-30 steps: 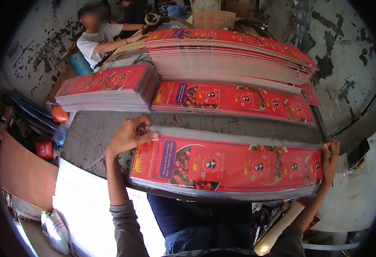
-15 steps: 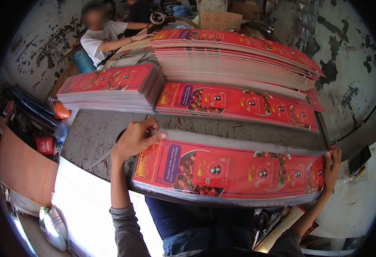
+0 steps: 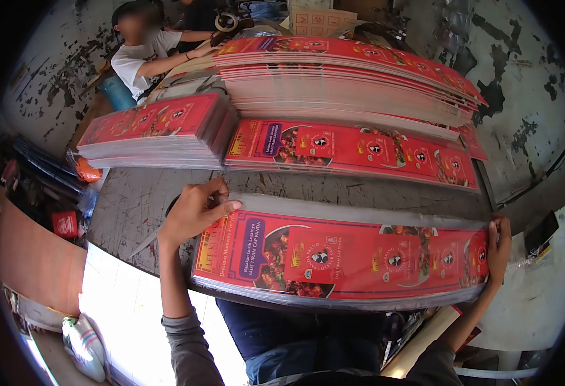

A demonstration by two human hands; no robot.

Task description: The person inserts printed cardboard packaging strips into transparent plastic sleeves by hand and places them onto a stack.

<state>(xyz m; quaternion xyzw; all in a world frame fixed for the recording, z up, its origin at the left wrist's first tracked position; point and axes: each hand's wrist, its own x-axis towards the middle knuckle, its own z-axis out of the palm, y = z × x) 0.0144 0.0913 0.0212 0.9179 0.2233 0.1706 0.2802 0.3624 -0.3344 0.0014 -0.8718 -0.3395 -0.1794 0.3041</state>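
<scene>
A stack of long red printed cardboard strips in clear plastic [image 3: 360, 260] lies at the table's front edge, right before me. My left hand [image 3: 195, 212] grips its far left corner, thumb on the plastic and fingers curled behind the edge. At the other end, my right hand [image 3: 499, 249] is closed round the short right edge; part of its grip is hidden. Just beyond lies another wrapped stack of red strips [image 3: 353, 151], with the clear plastic edge of my stack facing it.
A tall pile of red strips [image 3: 353, 87] stands at the back. To its left sits a shorter wrapped stack [image 3: 147, 122]. Across the scratched dark table [image 3: 141, 186], a person in a white shirt [image 3: 138, 64] reaches toward the pile. A tape dispenser [image 3: 228, 24] is near them.
The view has shifted slightly, and things at the left and back appear a little farther left. Both hands keep their hold on the front stack, which looks nearly unmoved.
</scene>
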